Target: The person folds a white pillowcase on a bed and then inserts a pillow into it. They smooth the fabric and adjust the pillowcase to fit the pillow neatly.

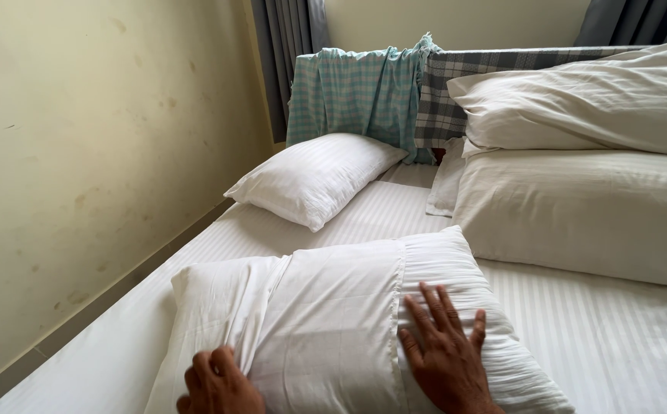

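Left hand [218, 379] grips the white pillowcase [326, 322] (fabric bunched); right hand [444, 353], fingers spread flat, presses the pillow [456, 264] on the bed [617, 337]; casing appears underway.

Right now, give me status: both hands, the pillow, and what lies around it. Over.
Left hand gripping pillowcase fabric; right hand flat, fingers spread on near pillow. Second pillow beyond, apart. Stacked pillows at right.

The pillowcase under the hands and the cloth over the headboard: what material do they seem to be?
Pillowcase: white woven fabric, probably cotton, matte, with faint stripes and soft wrinkles. Teal cloth: thin checked weave, likely cotton, hanging limp in folds. Left hand grips the case; right hand lies flat.
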